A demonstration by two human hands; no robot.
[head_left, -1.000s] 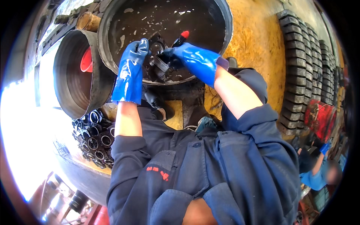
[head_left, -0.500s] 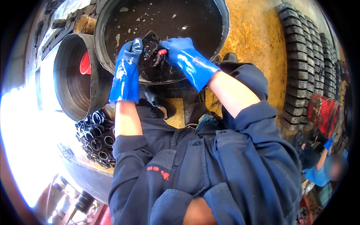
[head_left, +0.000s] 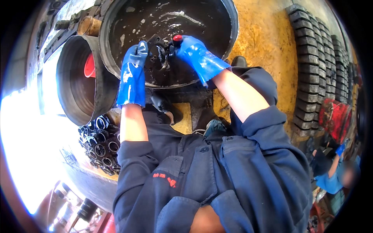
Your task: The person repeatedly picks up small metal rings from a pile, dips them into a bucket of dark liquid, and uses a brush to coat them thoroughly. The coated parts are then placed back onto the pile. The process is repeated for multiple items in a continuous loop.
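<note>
Over a wide round tub (head_left: 233,35) of dark liquid, both of my hands work in long blue rubber gloves. My left hand (head_left: 136,54) is closed on the edge of a black, wet metal part (head_left: 161,56) with a round opening. My right hand (head_left: 190,48) grips a dark tool with a red end (head_left: 177,38), beside the part's right side. Gloved fingers hide the rest of the tool, so its kind does not show. The part's lower end lies just above or in the liquid; I cannot tell which.
Left of the tub, a tilted metal drum (head_left: 64,77) contains a red container (head_left: 89,66). Several black ring-shaped parts (head_left: 100,149) are piled below it. Stacks of dark blocks (head_left: 307,66) line the right, near a red box (head_left: 334,118). A co-worker (head_left: 330,178) is at far right.
My right hand has shifted slightly right and turned, bringing the tool's red end upward. White streaks have appeared on the liquid. The left hand still holds the metal part.
</note>
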